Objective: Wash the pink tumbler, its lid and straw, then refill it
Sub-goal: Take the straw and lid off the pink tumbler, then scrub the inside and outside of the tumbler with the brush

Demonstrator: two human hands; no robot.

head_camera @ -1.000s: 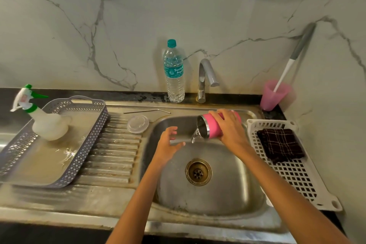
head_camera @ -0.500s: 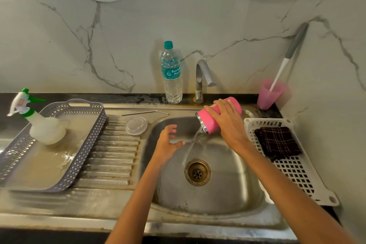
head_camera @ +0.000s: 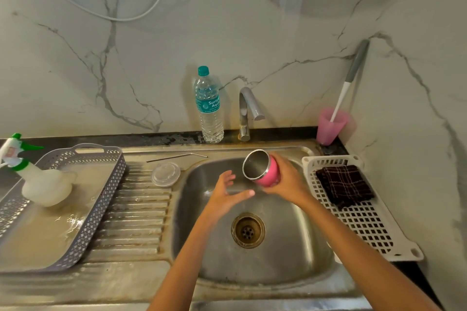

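Over sink [head_camera: 298, 247], tilted pink tumbler [head_camera: 269, 174], steel-lined

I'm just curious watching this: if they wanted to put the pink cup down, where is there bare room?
The ribbed drainboard between the grey tray and the sink basin is bare below the clear lid. The white rack is free in front of the dark cloth. It is crowded behind: straw, water bottle, tap.
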